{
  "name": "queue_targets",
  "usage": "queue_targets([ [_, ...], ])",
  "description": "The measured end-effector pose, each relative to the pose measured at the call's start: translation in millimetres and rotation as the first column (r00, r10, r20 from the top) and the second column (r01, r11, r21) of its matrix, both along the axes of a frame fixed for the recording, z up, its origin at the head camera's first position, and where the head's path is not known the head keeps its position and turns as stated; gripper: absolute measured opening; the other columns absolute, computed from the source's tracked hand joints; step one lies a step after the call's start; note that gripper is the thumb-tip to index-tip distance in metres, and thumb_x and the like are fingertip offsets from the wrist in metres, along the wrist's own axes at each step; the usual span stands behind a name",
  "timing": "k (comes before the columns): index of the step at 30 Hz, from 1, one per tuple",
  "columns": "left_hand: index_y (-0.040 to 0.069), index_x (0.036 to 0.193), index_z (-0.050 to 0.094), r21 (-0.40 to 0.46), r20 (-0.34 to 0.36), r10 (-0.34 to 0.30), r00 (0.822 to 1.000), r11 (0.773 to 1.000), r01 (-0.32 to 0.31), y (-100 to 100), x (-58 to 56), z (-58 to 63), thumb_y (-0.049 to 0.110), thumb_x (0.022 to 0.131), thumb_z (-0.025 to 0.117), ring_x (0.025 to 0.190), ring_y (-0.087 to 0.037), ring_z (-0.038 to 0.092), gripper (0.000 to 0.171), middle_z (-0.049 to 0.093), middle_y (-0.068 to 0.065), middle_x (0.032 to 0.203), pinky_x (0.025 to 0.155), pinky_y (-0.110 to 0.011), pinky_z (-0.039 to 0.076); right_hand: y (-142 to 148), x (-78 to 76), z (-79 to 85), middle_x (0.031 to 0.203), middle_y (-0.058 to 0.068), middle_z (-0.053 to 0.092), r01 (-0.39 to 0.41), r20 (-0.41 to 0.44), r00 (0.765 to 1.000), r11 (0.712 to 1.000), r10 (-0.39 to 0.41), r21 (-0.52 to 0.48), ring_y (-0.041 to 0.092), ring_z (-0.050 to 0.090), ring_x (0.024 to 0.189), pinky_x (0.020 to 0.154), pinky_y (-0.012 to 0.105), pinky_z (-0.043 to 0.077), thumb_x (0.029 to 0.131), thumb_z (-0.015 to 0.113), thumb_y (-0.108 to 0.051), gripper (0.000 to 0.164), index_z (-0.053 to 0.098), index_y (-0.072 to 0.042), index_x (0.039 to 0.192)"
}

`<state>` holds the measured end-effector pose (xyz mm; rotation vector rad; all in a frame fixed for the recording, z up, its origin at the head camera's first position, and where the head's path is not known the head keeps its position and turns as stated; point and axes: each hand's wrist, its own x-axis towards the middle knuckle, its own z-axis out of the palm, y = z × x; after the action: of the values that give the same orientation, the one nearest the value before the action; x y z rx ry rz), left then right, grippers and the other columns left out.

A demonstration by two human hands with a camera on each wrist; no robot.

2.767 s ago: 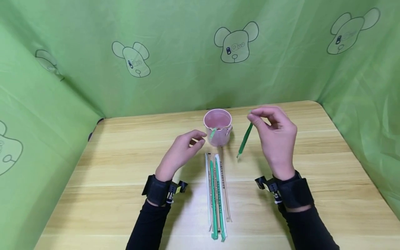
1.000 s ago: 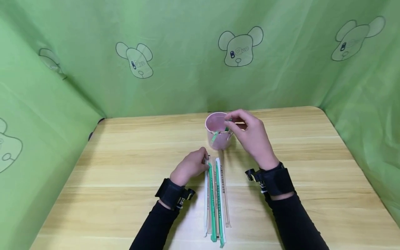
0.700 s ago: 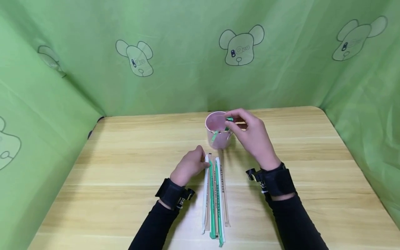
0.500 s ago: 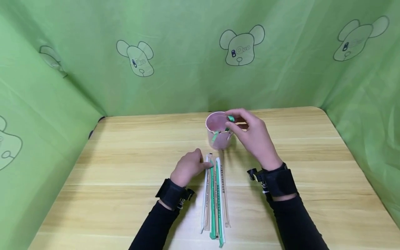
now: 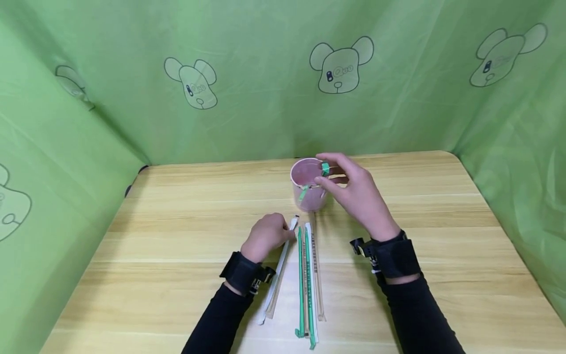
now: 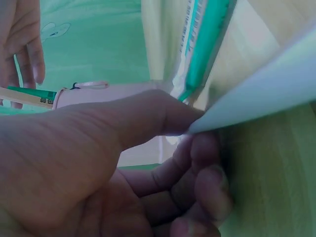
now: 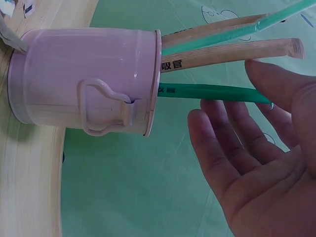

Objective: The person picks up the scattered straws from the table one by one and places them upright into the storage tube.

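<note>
My left hand (image 5: 267,236) pinches a white-wrapped straw (image 6: 261,84) near its far end, between thumb and curled fingers. A brown-wrapped straw (image 5: 274,300) lies slanted along with it. My right hand (image 5: 355,189) is at the rim of a small pink bucket (image 7: 89,74), thumb and fingers spread apart. A dark green wrapped straw (image 7: 212,92) leans out of the bucket between them, its end against the fingers. A brown straw (image 7: 222,53) and a lighter green straw (image 7: 217,38) also stick out of the bucket.
Beside the left hand, several wrapped straws lie side by side on the wooden table (image 5: 177,275), among them a green straw (image 5: 301,285) and a brown straw (image 5: 319,295). A green curtain (image 5: 256,123) closes off the back and sides.
My right hand has brought the green straw into the bucket and spread its fingers. My left hand has gone down to the row, and the white and brown straws have swung left from it.
</note>
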<state>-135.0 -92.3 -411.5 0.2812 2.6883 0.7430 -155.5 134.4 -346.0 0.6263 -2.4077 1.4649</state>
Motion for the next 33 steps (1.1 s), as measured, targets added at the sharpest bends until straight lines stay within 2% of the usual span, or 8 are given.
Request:
queue_targets([
  [9,0.008,0.076,0.062,0.157,0.097,0.024,0.995,0.987,-0.039,-5,-4.7,2.9,0.016,0.103,0.070,0.056,-0.015,0.049,0.030,0.055,-0.001,0.065,0.052,-0.027,0.038,4,-2.1,-2.9,0.127,0.012,0.069,-0.004,0.032,0.999,1.000,0.003,0.012,0.025,0.066,0.116,0.097,0.044,0.058,0.099,0.078,-0.009,0.049,0.062,-0.010,0.145],
  [15,0.003,0.094,0.066,0.215,0.098,0.023,0.995,0.976,-0.043,-9,-5.0,10.6,0.014,0.106,0.066,0.060,-0.018,0.054,0.016,0.059,-0.005,0.075,0.054,-0.028,0.042,7,-3.5,-4.6,0.124,0.010,0.070,-0.014,0.058,0.998,1.000,0.013,0.023,0.029,0.067,0.116,0.098,0.046,0.058,0.097,0.079,-0.009,0.050,0.062,-0.009,0.144],
  [20,0.000,0.110,0.067,0.311,0.047,0.060,0.997,0.948,-0.072,-15,-3.7,24.5,0.013,0.108,0.063,0.068,-0.026,0.066,0.013,0.065,-0.008,0.088,0.061,-0.036,0.056,12,-5.2,-9.8,0.126,0.008,0.069,-0.015,0.093,0.996,0.999,0.011,0.044,0.028,0.066,0.117,0.098,0.045,0.058,0.098,0.078,-0.008,0.049,0.062,-0.011,0.144],
  [25,0.000,0.120,0.066,0.420,-0.083,0.098,0.992,0.906,-0.054,-24,2.1,51.9,0.014,0.109,0.063,0.076,-0.027,0.072,0.018,0.070,-0.010,0.100,0.071,-0.041,0.064,17,-6.2,-15.3,0.130,0.011,0.067,-0.007,0.142,0.990,0.998,-0.001,0.058,0.025,0.068,0.112,0.095,0.048,0.058,0.099,0.078,-0.010,0.052,0.059,-0.012,0.148],
  [27,0.001,0.120,0.066,0.459,-0.165,0.115,0.980,0.888,-0.027,-29,4.6,61.4,0.014,0.108,0.064,0.080,-0.023,0.072,0.017,0.071,-0.010,0.101,0.071,-0.037,0.064,19,-6.1,-17.3,0.133,0.014,0.066,-0.002,0.167,0.986,0.998,-0.008,0.061,0.026,0.068,0.111,0.095,0.049,0.058,0.100,0.077,-0.012,0.054,0.057,-0.010,0.149],
  [29,0.002,0.119,0.067,0.510,-0.253,0.144,0.956,0.860,0.005,-33,6.8,68.9,0.013,0.108,0.066,0.084,-0.021,0.072,0.016,0.072,-0.009,0.103,0.072,-0.033,0.064,21,-5.7,-18.8,0.135,0.016,0.065,0.003,0.186,0.982,0.998,-0.015,0.066,0.027,0.068,0.111,0.097,0.049,0.057,0.100,0.077,-0.014,0.055,0.055,-0.009,0.151],
  [31,0.001,0.117,0.068,0.576,-0.352,0.187,0.917,0.816,0.055,-36,8.0,75.0,0.011,0.106,0.068,0.087,-0.022,0.072,0.015,0.072,-0.010,0.103,0.073,-0.033,0.064,23,-5.3,-19.6,0.137,0.017,0.064,0.007,0.199,0.980,0.997,-0.021,0.073,0.028,0.068,0.112,0.098,0.049,0.056,0.101,0.076,-0.014,0.055,0.054,-0.008,0.151],
  [33,0.000,0.116,0.068,0.646,-0.432,0.239,0.870,0.755,0.114,-37,8.3,79.4,0.009,0.105,0.070,0.087,-0.024,0.072,0.015,0.073,-0.011,0.104,0.072,-0.034,0.065,24,-4.9,-19.9,0.137,0.017,0.064,0.008,0.209,0.978,0.997,-0.023,0.074,0.029,0.068,0.112,0.098,0.050,0.056,0.101,0.076,-0.014,0.057,0.053,-0.007,0.152],
])
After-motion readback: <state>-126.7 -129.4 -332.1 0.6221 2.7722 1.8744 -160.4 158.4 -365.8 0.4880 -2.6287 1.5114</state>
